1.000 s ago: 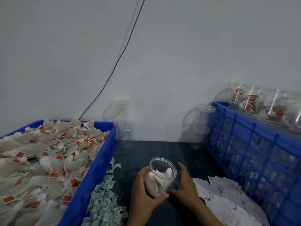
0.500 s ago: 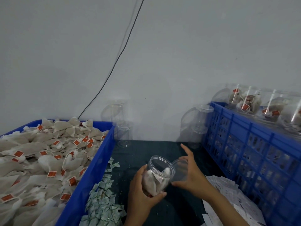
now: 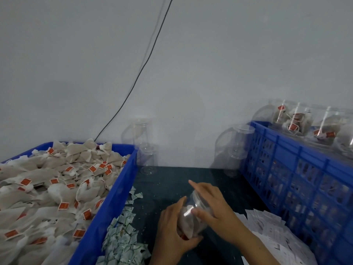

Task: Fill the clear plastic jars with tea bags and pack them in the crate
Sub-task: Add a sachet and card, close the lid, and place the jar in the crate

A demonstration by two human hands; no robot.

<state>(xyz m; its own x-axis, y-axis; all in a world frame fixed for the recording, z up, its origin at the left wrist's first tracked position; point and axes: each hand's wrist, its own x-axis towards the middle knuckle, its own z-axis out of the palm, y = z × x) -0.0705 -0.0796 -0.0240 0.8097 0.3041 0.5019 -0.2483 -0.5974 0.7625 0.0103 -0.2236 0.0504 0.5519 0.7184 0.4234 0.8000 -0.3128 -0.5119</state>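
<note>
A clear plastic jar [image 3: 189, 220] holding tea bags sits tilted over the dark table, low in the middle. My left hand [image 3: 172, 230] grips its body from the left and below. My right hand [image 3: 212, 205] covers the jar's mouth and presses a clear lid onto it; the lid is mostly hidden under my palm. A blue bin [image 3: 112, 203] on the left is heaped with tea bags [image 3: 57, 188] with red tags. The blue crate [image 3: 298, 180] on the right carries filled jars [image 3: 294, 121] lying on top.
Empty clear jars stand against the wall, two stacked [image 3: 147, 150] beside the bin and two stacked [image 3: 236, 146] beside the crate. Green-white paper scraps [image 3: 124, 236] lie along the bin. White paper slips [image 3: 267, 230] are piled at the crate's foot. A black cable [image 3: 145, 62] runs down the wall.
My right hand picked up a clear lid from the table and brought it over the jar's mouth. My left hand has tilted the jar further right and held it throughout.
</note>
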